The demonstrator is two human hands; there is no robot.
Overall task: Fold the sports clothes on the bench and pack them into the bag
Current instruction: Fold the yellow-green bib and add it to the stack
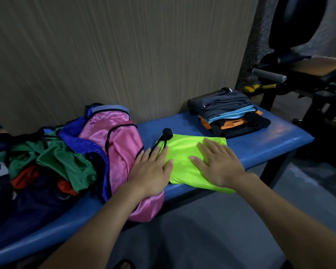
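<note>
**Both palms flat on the lime-green bib, folded stack waiting to the right**

Head view: a folded neon-green training bib [190, 162] lies at the centre of the frame on the blue padded tabletop [270, 144], its long axis running left to right across the picture, its near edge reaching the tabletop's front edge. The left hand [153, 171] rests on the bib's left end with fingers straight and spread; the right hand [215, 164] lies flat on the right half. Neither grip has closed round anything: both are open palms pressing the cloth down, fingertips pointing toward the wall [105, 55].

The relation that matters next, as I judge it: the stack of folded clothes [231, 115] sits in the upper right, beyond and to the right of the bib and well apart from it, so the right hand is the nearer one to carry the bib over. The unfolded pile lies left of the left hand, where a pink bib [120, 152] touches that forearm.

Count: two hands, one green bib under them, one folded stack of several layers (grey, light blue, orange, black). In the loose pile: one pink, at least one blue [74, 136], one dark green [66, 162], some red cloth [25, 177]; the exact number is hidden. A small black drawstring pouch [166, 133] lies at the bib's upper left corner. Whether any dark fabric at lower left is the bag, I cannot tell.
</note>
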